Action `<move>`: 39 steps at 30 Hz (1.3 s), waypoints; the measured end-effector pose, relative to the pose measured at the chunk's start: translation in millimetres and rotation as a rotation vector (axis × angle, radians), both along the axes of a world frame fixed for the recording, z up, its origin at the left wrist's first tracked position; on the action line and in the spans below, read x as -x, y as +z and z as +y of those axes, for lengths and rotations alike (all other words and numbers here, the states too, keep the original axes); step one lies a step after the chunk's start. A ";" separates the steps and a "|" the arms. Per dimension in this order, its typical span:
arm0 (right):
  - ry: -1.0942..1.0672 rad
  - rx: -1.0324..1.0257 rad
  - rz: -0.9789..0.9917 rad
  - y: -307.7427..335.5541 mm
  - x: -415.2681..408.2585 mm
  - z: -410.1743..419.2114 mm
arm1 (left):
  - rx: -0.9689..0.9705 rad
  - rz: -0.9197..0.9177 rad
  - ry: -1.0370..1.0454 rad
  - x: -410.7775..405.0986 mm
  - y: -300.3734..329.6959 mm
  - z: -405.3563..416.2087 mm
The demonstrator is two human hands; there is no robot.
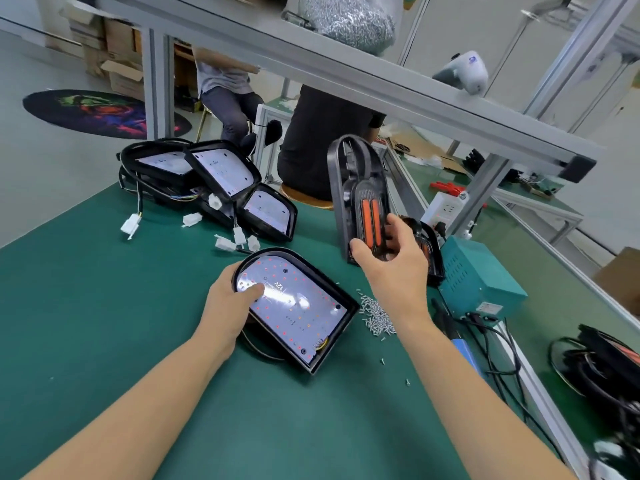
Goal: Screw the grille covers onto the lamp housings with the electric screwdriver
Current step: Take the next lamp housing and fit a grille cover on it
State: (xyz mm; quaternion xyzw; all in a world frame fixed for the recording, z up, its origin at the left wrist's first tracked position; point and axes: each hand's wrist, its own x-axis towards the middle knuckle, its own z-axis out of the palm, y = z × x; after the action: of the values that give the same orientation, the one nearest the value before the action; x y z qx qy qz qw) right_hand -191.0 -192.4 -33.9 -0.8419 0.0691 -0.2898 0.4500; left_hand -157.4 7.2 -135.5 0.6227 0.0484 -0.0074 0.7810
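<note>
Head view looks down on a green-matted desk (104, 323) where the left hand (230, 299) grips the rounded end of a black D-shaped lamp housing with a white LED board inside (294, 306), thumb pressed on the board. That housing lies face up at the desk's middle, its long axis running from the rounded end at upper left to the square end at lower right. The right hand (388, 261) has its grip curled round the lower end of a black arched grille cover with two orange lens strips (360, 199), held upright and tilted slightly, arched end at the top, just beyond the housing. Behind it another dark cover (429, 251) leans against a teal metal power box (481, 275). A loose pile of small silver screws (375, 313) lies just right of the housing's square end, with a few strays nearer the camera. A blue-handled electric screwdriver (457, 337) lies at the desk's right edge among black cables. At the far left corner a heap of similar black housings with white plug connectors (207, 185) is stacked. Two seated people (325, 140) are beyond the desk.
</note>
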 end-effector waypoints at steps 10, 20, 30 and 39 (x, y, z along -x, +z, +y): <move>-0.100 -0.015 0.019 -12.4 63.8 -7.7 | 0.128 0.118 -0.075 -3.9 5.0 5.8; -0.002 0.320 0.083 -49.2 92.5 23.5 | 0.124 0.195 -0.180 11.2 10.8 12.7; 0.045 0.563 0.148 -65.0 107.0 52.8 | 0.160 0.218 -0.252 24.6 20.3 14.7; 0.014 0.592 0.241 -66.7 108.4 52.1 | 0.163 0.206 -0.320 26.9 20.1 17.4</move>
State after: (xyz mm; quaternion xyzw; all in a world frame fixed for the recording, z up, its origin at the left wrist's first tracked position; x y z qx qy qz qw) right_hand -299.4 -140.3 -100.6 -0.9650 0.0290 -0.1923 0.1762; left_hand -184.2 24.6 -115.4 0.5530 0.0275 -0.1988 0.8086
